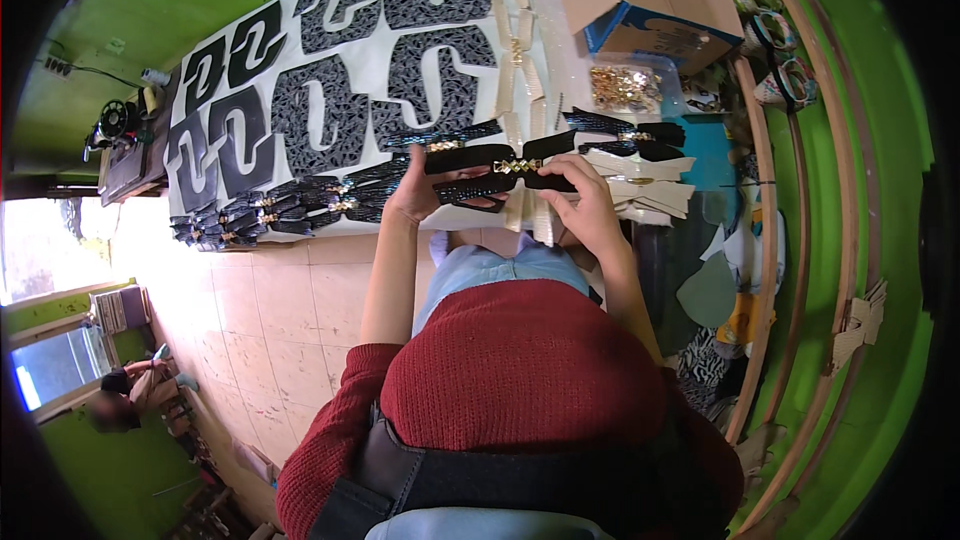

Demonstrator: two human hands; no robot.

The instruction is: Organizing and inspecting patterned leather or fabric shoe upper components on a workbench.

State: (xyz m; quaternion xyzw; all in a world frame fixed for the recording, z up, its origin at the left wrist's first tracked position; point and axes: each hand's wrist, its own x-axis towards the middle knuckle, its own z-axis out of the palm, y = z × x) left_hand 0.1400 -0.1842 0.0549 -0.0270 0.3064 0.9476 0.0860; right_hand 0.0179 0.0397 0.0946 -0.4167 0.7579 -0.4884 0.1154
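Black strap (462, 159) with gold ornament (516, 167)
Left hand (413, 192) grips its left end; right hand (584, 196) pinches it just right of the ornament.

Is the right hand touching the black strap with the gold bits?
Touching: the head view shows the right hand pinching the black strap just beside its gold bits.

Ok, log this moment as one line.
left hand: holding black strap; right hand: on same strap, beside gold ornament; beyond: cardboard box
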